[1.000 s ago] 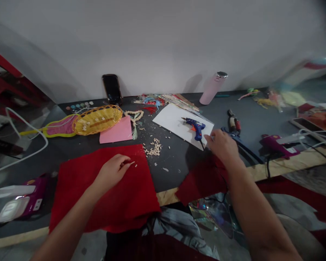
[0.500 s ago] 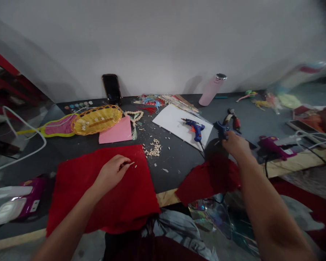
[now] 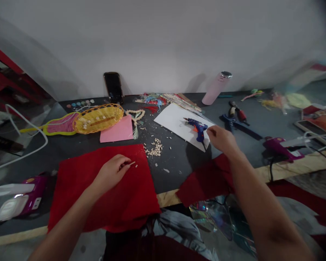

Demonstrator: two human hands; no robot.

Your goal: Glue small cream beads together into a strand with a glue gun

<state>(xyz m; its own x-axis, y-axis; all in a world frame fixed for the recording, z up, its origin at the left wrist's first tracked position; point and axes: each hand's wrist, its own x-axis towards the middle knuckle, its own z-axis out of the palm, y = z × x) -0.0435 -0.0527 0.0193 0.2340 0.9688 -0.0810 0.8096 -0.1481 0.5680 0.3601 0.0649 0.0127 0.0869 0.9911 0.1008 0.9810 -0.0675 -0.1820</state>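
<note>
My left hand (image 3: 115,168) hovers over the red felt sheet (image 3: 97,195), thumb and finger pinching a short pale stick (image 3: 132,163). A tiny pale piece (image 3: 136,166) lies on the felt beside its tip. My right hand (image 3: 220,137) is just right of the blue glue gun (image 3: 200,131), which lies on a white sheet (image 3: 174,123). Its fingers are loosely bent, and nothing shows in them; whether they touch the gun's handle I cannot tell. Behind that hand lies a blue-handled tool (image 3: 239,127). Small cut pale pieces (image 3: 155,148) are heaped beyond the felt.
A yellow woven basket (image 3: 97,119) rests partly over pink paper (image 3: 116,131). A phone (image 3: 113,88) and a pink bottle (image 3: 216,88) stand by the wall. Purple devices (image 3: 284,148) lie right and left. Red-black pliers (image 3: 237,111) and a dark red cloth (image 3: 206,179) are at the right.
My right hand has let go of the blue-handled tool and moved left to the glue gun. My left hand stays in place with the stick. The view has shifted slightly.
</note>
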